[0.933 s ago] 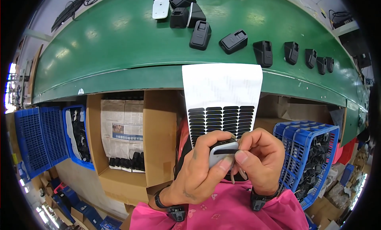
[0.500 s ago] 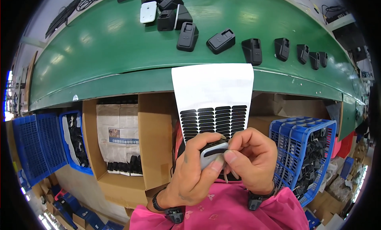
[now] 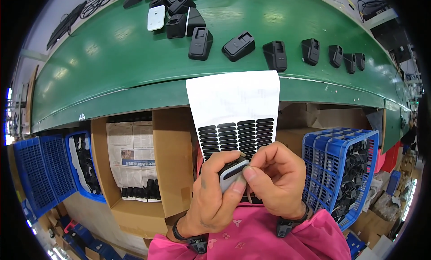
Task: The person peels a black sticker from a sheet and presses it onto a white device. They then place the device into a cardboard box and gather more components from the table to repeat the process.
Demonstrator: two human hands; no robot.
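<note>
My left hand is closed around a small black device with a light grey face, its thumb along the lower edge. On that face lies a black elongated oval sticker. My right hand has thumb and forefinger pinched together at the sticker's right end, touching the device there. Whether that end is stuck down is hidden by the fingertips. Just beyond my hands, a white sheet hangs over the table edge, bearing rows of similar black oval stickers.
Several black charger stands are spread over the green table, beside a white flat piece. A cardboard box stands lower left, near blue crates. At right, a blue crate holds many black parts.
The black sticker, slanted across the grey face before, now lies lengthwise along it. My right thumb and forefinger stay at its end. The whole view has shifted slightly.
</note>
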